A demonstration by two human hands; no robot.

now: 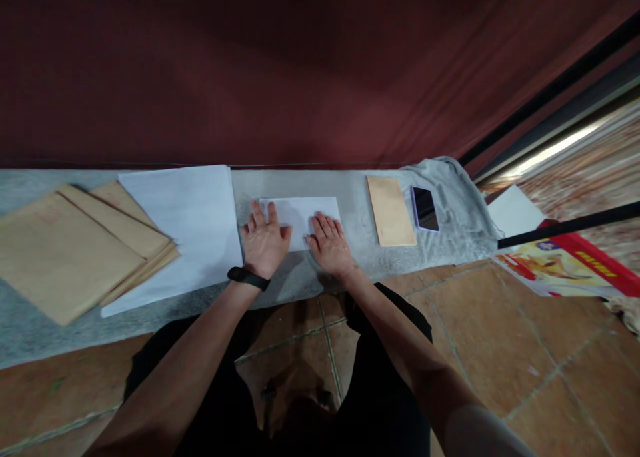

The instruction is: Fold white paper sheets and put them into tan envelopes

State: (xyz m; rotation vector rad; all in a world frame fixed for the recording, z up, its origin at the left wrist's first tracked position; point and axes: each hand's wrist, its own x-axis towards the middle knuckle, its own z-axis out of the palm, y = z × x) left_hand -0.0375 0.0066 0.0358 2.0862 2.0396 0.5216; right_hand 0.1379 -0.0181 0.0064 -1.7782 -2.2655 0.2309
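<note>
— Forearms (185, 363) stretch past dark trousers (225, 403) toward a long, narrow surface covered in grey cloth (354, 210). What lies under the hands?

— White paper (299, 218), a slim rectangle set flat on the cloth, directly ahead of the person, with both palms turned down upon it.

— And the fingers?

— The left hand (266, 240), a black band (249, 278) at its wrist, covers the paper's left end, fingers extended and parted, thumb out to the side, nothing clasped. The right hand (330, 245) lies across the right part, fingers straight and nearly together, thumb apart, likewise gripping nothing.

— Is the paper folded?

— That cannot be told from above; it is clearly smaller than the white sheets (195, 223) just beside the left hand.

— What rests on those sheets?

— Brown envelopes (75, 243), loosely fanned, overlapping the left side.

— And to the right?

— A small envelope (391, 211), also brown, near the right hand, then a phone (426, 209), dark screen up, where the cloth rumples. Beyond stands a brightly printed box (570, 263) over floor tiles (480, 323); a dark red wall (300, 77) runs behind.
</note>
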